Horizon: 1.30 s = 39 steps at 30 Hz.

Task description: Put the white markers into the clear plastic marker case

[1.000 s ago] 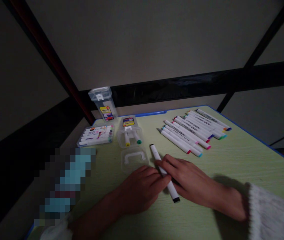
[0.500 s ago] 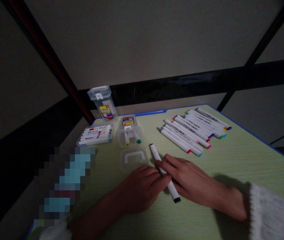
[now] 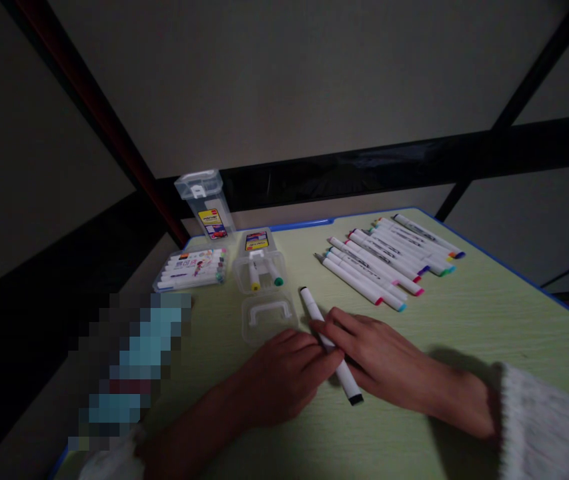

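A white marker with black ends is held slanted above the table between both hands. My left hand is closed on its middle from the left, thumb along the barrel. From the other side my right hand grips the same marker, its fingertips on the barrel. Just beyond my left hand lies the clear lid with a handle, joined to an open plastic case. Inside that case rest a yellow-ended marker and a green-ended marker.
Several white markers with coloured ends lie in a slanting row at the right. A tall clear box stands at the back left, with a flat pack of pens before it. The green table has a blue edge.
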{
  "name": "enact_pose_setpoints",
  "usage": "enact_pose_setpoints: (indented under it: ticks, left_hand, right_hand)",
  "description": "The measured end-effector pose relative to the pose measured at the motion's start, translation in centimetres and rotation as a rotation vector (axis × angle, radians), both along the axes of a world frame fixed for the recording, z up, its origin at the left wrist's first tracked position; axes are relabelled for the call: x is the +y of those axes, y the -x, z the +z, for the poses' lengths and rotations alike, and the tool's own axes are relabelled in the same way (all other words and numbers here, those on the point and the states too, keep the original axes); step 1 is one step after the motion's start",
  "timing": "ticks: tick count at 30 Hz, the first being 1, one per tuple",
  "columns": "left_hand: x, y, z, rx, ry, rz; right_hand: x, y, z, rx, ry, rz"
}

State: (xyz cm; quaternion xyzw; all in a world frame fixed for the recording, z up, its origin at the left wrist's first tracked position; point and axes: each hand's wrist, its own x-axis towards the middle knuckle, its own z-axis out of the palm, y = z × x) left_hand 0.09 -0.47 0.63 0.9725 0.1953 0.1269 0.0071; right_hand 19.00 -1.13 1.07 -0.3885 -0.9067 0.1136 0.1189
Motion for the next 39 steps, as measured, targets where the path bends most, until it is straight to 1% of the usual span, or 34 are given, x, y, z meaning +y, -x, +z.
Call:
enact_pose_setpoints:
  ticks: [11,21,29,34,39]
  left_hand:
    - [-0.06,0.03,-0.18,0.008,0.007,0.008]
    - [0.02,-0.03,-0.3,-0.018,-0.034,-0.003]
    - [0.02,0.05,-0.17,-0.008,-0.037,-0.001]
    - [0.02,0.02,-0.13,0.019,-0.023,0.004]
    - [0.04,-0.08,-0.14,-0.024,-0.048,-0.016]
  right_hand:
    - [0.01,0.1,0.06,0.009,-0.014,-0.008]
    - [0.02,0.05,-0.16,-0.003,-0.042,0.001]
    - [-0.01,0.05,-0.12,-0.013,-0.028,-0.005]
    - [0.02,0.0,-0.21,0.001,-0.047,0.006]
    - [0.01,0.01,-0.02,-0.01,-0.057,0.004]
